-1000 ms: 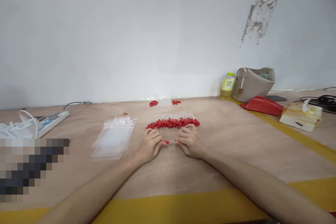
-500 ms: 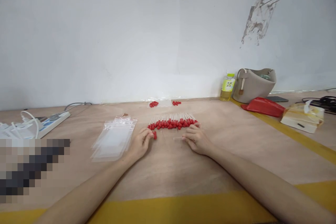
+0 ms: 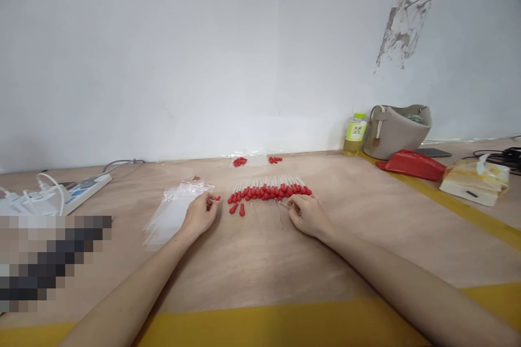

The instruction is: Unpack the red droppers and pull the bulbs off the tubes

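Left hand (image 3: 200, 212): fingertips closed on small red rubber-like bulb (image 3: 218, 199). Right hand (image 3: 308, 214): fingertips pinching slim clear tube (image 3: 284, 204). Row of red-bulbed clear droppers (image 3: 265, 193): between hands, slightly beyond. Keep tube pinch light, without side load.

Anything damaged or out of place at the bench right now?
The ragged wall patch at upper right looks damaged, its surface apparently peeled. Two red bulbs lie apart, just in front of the row's left end. I see no spill.
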